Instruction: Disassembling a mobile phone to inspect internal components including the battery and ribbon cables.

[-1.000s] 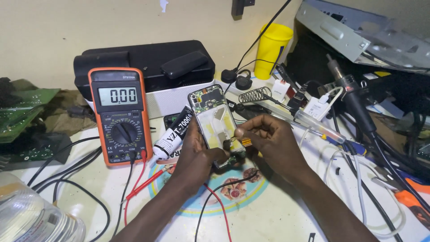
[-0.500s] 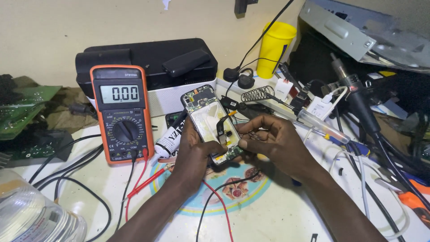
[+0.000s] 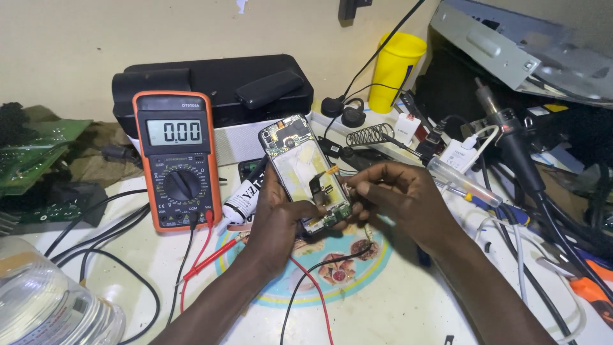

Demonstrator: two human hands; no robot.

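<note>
Left hand point(image 3: 281, 217) cupped under an opened phone point(image 3: 305, 174), back cover off, insides facing up. Fingers wrap its left edge, thumb lies across the lower end near the small green circuit board point(image 3: 336, 216). Phone tilted, top end pointing away from the hand toward the black case point(image 3: 211, 89) behind.

Right hand point(image 3: 399, 195) just right of the phone's lower end, fingers pinched together at the bottom edge, touching the area beside the green board. Whether anything small is held between the fingertips cannot be told.

Left of the left hand: orange multimeter point(image 3: 177, 160) propped upright on the worktop point(image 3: 396, 313), display lit. Its red lead point(image 3: 207, 259) and black lead point(image 3: 306, 281) run across the worktop below both hands. A small white glue tube point(image 3: 246, 195) lies between the multimeter and the left hand, partly behind the phone.

Under the wrists: a round colourful mat point(image 3: 332, 271) on the worktop.

Beyond the right hand: yellow cup point(image 3: 396, 70), coiled metal stand point(image 3: 369, 135), white chargers point(image 3: 461, 153), tangle of cables. Soldering handle point(image 3: 511, 144) well to the right. Green circuit boards point(image 3: 32, 150) far left; clear plastic jar point(image 3: 45, 300) at the near left corner.
</note>
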